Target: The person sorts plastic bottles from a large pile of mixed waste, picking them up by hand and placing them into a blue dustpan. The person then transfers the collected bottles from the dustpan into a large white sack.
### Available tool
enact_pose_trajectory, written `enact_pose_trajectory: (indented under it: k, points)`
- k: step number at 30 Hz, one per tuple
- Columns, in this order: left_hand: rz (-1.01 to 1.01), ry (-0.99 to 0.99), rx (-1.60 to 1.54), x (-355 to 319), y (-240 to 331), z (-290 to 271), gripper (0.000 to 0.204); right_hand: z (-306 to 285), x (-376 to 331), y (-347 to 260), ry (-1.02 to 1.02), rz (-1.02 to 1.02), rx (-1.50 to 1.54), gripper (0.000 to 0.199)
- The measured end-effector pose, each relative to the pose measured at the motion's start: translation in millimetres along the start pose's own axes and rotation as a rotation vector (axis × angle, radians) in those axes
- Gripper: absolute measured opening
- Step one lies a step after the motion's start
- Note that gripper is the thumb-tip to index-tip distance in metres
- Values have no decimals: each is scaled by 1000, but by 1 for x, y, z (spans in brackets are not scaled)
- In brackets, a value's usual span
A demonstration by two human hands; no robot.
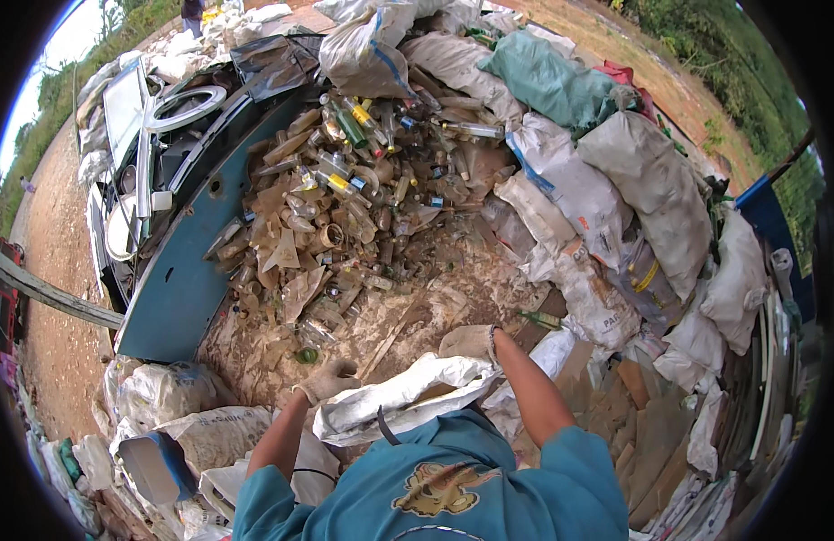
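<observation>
In front of my body a white woven sack [394, 417] spreads with its mouth gaping. My left hand [327, 380], in a pale knitted glove, is beside the sack's left end, thumb and fingers apart and holding nothing. My right hand [468, 343], gloved the same way, is closed at the sack's upper right edge; its fingertips are partly hidden. A green glass piece [306, 355] lies just beyond my left hand. To the right of my right hand lies a green bottle [540, 319]. Farther off rises a heap of glass bottles and shards [331, 212].
A curved blue panel [178, 275] borders the heap on the left, with scrap metal and a white ring [187, 108] behind it. Stuffed white sacks [651, 194] and a green sack [552, 81] line the right and far sides. Flattened cardboard [629, 433] lies lower right.
</observation>
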State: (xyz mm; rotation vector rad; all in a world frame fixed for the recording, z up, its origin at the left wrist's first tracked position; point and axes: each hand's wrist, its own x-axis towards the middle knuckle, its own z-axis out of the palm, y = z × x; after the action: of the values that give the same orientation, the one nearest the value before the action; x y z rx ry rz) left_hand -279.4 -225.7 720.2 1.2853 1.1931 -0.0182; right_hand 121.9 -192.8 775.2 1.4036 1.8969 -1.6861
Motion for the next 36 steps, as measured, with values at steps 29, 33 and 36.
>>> enact_pose_trajectory:
  k: [29,33,36]
  points:
    - [109,1130,-275,109,135,98,8,-196,-110,269,68,-237,689,36]
    - [-61,1435,-122,126,127,145,13,-197,-105,237,496,-347,258,62]
    - [-285,1452,-319,133,142,158,18,-186,-108,207,565,-227,-56,61]
